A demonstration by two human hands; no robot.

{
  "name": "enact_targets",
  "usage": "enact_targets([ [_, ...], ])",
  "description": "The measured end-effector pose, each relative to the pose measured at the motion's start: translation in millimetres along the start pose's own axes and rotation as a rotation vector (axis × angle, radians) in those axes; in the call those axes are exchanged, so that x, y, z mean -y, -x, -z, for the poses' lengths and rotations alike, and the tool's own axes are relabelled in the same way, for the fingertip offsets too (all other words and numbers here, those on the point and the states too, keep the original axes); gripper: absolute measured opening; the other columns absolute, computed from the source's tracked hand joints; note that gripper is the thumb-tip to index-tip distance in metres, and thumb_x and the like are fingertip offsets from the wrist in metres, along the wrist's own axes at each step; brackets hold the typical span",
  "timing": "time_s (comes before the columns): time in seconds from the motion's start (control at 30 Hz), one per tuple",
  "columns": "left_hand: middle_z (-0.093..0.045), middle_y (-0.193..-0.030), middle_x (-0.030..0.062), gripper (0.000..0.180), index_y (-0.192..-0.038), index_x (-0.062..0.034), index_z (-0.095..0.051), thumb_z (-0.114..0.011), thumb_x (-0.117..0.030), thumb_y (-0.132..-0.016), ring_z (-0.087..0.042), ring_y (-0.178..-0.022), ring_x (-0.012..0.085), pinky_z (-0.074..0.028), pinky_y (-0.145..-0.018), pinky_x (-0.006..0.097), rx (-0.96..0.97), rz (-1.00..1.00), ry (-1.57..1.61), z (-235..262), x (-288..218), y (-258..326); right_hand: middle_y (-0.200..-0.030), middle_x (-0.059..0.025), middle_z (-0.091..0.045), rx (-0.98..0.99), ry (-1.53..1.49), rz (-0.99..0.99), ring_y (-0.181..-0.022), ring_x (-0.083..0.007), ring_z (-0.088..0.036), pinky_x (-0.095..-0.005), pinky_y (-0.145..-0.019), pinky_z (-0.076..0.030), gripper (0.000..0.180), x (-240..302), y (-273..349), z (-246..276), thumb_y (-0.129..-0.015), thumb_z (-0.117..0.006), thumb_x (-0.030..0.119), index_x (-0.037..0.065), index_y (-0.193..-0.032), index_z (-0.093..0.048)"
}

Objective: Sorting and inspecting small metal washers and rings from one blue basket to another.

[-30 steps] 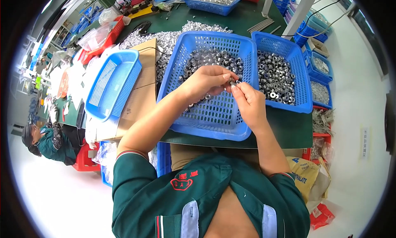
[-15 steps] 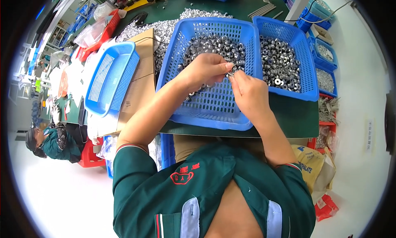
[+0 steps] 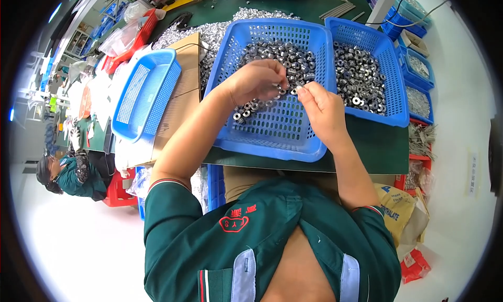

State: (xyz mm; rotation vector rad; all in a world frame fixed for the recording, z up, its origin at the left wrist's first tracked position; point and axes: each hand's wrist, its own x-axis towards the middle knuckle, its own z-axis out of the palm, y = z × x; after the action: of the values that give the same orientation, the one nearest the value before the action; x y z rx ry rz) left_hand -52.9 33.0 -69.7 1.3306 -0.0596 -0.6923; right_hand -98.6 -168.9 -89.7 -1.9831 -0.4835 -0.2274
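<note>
In the head view, the only one, the hands have just parted: half a second ago their fingertips met over the middle blue basket, and now a gap separates them. The left hand hangs above the basket's left half, fingers loosely curled and blurred, so I cannot tell whether it holds anything; the right hand is over the basket's right side, thumb and forefinger pinched narrowly on what looks like a small metal piece. My reading is that the two-handed handling has broken off, leaving the piece to the right hand (the blur suggests the left is the quicker). The basket is plastic, slotted and round-cornered; toward its far side lie short metal rings, glossy, with dark holes. To its right, a second blue basket holds similar rings; to its left, a lighter blue basket rests on creased brown cardboard. Beyond its far-left corner, bright silver parts glitter on the smooth green tabletop.
</note>
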Motion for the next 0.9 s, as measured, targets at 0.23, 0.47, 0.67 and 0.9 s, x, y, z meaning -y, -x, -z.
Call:
enact_targets([
  [0.23, -0.067, -0.086, 0.0108, 0.020, -0.097, -0.0160, -0.067, -0.064, -0.019, -0.077, -0.065, -0.084, 0.0309, -0.050, -0.071, 0.042, -0.133, 0.016, -1.698, -6, 32, -8, -0.060, -0.0142, -0.056, -0.008, 0.051, 0.059, -0.055, -0.0341, -0.057, -0.0416, -0.049, -0.040, 0.023, -4, 1, 0, -0.093, -0.056, 0.026, 0.006, -0.081, -0.058],
  [0.47, -0.066, -0.077, 0.0114, 0.014, -0.091, -0.0146, -0.064, -0.059, -0.025, -0.083, -0.066, -0.074, 0.0326, -0.050, -0.062, 0.045, -0.107, -0.060, -1.869, 0, 47, -13, -0.060, -0.0144, -0.056, 0.001, 0.052, 0.076, -0.055, -0.0343, -0.056, -0.0421, -0.049, -0.040, 0.024, 0, 2, 1, -0.092, -0.056, 0.026, 0.006, -0.079, -0.056],
  [0.67, -0.065, -0.076, 0.0152, 0.017, -0.091, -0.0080, -0.063, -0.064, -0.023, -0.082, -0.065, -0.075, 0.0329, -0.049, -0.063, 0.043, -0.066, -0.099, -1.811, -2, 48, -14, -0.060, -0.0150, -0.056, 0.007, 0.059, 0.080, -0.055, -0.0346, -0.056, -0.0423, -0.049, -0.040, 0.024, -2, 1, 2, -0.092, -0.057, 0.026, 0.006, -0.078, -0.056],
  [0.9, -0.050, -0.071, 0.0015, 0.020, -0.105, -0.0045, -0.054, -0.059, -0.018, -0.090, -0.039, -0.056, 0.0086, -0.028, -0.048, 0.021, 0.196, -0.037, -0.079, 5, 7, -2, -0.061, -0.0156, -0.057, -0.035, -0.071, 0.056, -0.055, -0.0339, -0.057, -0.0395, -0.049, -0.041, 0.024, -3, 2, 1, -0.092, -0.057, 0.024, 0.004, -0.079, -0.057],
])
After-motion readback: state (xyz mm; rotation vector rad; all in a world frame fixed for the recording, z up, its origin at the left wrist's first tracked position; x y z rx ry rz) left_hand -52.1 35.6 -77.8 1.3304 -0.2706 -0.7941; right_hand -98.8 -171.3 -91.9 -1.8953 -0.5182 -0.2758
